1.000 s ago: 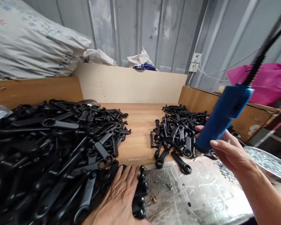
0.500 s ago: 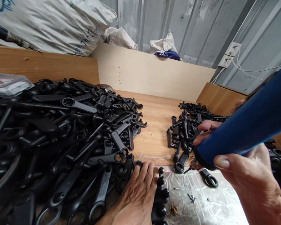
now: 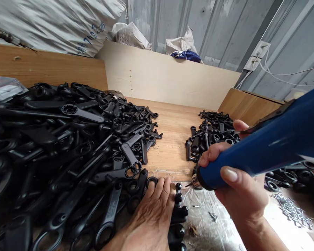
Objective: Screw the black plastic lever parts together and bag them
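Note:
My right hand (image 3: 238, 188) is wrapped round a blue power screwdriver (image 3: 267, 144), whose metal tip (image 3: 195, 180) points left and down, close to a row of black knobbed parts (image 3: 178, 209). Flat on the bench, my left hand (image 3: 151, 216) has its fingers together and presses against that row at the near edge of the big heap of black plastic levers (image 3: 68, 146). A smaller heap of the same levers (image 3: 211, 134) lies behind the screwdriver.
Loose screws (image 3: 290, 209) lie at the right, and a few lie on the clear plastic sheet (image 3: 211, 223). Wooden boards (image 3: 167, 78) wall the bench at the back and sides. White sacks (image 3: 54, 24) are stacked behind, before a corrugated metal wall.
The right hand has brought the blue screwdriver down and to the left, until its tip is near the knobbed parts. The left hand has stayed pressed on them. The view has shifted closer.

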Tool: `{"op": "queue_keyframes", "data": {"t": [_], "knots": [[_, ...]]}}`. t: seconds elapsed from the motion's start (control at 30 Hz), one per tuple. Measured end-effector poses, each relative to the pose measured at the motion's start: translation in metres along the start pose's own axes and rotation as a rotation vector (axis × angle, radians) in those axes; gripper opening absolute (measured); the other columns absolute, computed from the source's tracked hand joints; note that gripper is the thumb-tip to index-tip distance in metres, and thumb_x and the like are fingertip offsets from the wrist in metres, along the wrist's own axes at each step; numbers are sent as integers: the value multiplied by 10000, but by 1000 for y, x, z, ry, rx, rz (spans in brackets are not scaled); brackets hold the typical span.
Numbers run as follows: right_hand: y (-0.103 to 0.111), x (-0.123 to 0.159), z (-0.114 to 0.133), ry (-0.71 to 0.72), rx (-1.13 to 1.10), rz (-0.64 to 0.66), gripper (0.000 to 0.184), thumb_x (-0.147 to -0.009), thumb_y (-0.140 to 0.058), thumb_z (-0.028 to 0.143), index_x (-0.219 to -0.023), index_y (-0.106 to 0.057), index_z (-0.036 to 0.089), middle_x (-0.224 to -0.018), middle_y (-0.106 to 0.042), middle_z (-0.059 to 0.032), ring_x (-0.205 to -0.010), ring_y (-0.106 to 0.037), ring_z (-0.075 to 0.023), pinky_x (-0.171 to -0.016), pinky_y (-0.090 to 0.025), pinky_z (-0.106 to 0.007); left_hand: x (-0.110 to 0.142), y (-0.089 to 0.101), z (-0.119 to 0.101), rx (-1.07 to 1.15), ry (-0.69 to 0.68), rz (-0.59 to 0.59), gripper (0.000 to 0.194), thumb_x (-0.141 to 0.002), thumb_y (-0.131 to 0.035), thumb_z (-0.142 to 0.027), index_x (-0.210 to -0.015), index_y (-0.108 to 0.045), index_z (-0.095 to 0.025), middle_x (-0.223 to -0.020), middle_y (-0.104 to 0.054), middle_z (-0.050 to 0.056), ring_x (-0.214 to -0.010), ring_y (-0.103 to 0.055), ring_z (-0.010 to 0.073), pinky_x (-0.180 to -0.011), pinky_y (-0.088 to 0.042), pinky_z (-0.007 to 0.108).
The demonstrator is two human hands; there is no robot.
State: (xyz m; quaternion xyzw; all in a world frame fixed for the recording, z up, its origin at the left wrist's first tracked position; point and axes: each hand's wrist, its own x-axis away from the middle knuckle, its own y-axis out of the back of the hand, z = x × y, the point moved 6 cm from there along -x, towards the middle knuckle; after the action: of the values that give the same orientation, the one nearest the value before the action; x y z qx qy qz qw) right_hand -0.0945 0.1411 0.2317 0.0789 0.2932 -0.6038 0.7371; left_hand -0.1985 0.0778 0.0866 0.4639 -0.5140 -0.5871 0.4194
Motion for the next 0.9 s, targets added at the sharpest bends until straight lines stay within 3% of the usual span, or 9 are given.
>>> {"op": "queue_keyframes", "data": {"t": [0.17, 0.43, 0.57, 0.7, 0.9], "knots": [[2, 6, -8, 18, -5, 3, 855, -564, -785, 440, -1265, -334, 254, -629, -614, 64, -526, -565, -178, -546, -447, -346, -2, -5, 3, 60, 16, 9, 456, -934, -268, -101, -1357, -439, -108, -1416, -412, 166, -1324, -359, 307, -1050, -323, 460], [1, 6, -18, 4, -50, 13, 806, -590, -793, 415, -1262, -367, 284, -654, -635, 49, -564, -565, -197, -604, -436, -371, -1, -9, 7, 185, 20, -6, 491, -926, -251, -127, -1400, -378, -134, -1452, -368, 139, -1345, -319, 309, -1068, -291, 474], [-1, 6, -20, 13, -59, 17, 781, -594, -797, 410, -1243, -383, 284, -646, -637, 53, -564, -559, -184, -591, -425, -343, -6, -26, 8, 187, 18, -11, 500, -923, -258, -142, -1413, -357, -132, -1454, -362, 143, -1352, -303, 316, -1072, -286, 487], [-1, 6, -22, 24, -53, 21, 783, -611, -784, 412, -1261, -370, 273, -662, -638, 55, -565, -565, -183, -598, -438, -345, -8, -49, 11, 228, 47, 76, 496, -918, -285, -177, -1404, -379, -141, -1451, -366, 152, -1340, -315, 347, -1057, -300, 538], [-3, 6, -22, 32, 19, 58, 708, -641, -766, 388, -1237, -393, 312, -662, -628, 48, -559, -571, -197, -592, -454, -363, 4, -27, 9, 264, -23, -4, 577, -922, -407, -220, -1466, -215, -201, -1509, -258, 133, -1379, -209, 351, -1084, -236, 556]]}}
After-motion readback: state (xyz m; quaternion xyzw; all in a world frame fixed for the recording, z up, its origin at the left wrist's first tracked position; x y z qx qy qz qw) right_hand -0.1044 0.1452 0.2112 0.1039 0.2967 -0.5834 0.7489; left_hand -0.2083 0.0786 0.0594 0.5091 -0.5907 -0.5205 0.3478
